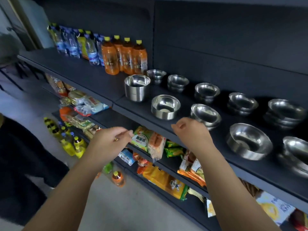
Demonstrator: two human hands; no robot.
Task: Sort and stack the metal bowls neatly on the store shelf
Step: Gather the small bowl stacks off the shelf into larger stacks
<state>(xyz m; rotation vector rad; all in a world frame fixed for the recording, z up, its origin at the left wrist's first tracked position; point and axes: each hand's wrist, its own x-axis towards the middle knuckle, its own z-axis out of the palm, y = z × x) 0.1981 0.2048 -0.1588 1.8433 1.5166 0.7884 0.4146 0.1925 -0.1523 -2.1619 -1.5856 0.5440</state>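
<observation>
bowls on the dark shelf (pixel 93 80)
left hand (pixel 110 140) and right hand (pixel 191 132) hover empty, fingers loosely curled, before the shelf edge; stacked metal bowls (pixel 206 93) right of orange bottles (pixel 125 55).

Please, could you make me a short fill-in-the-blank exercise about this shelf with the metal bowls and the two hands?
1. The orange bottles have caps of ____ colour.
2. The tall straight-sided metal bowl stands to the ____ of the other bowls.
3. Both the left hand and the right hand hold ____.
4. The snack packets lie on the shelf ____ the bowls' shelf.

Missing words: yellow; left; nothing; below
</observation>
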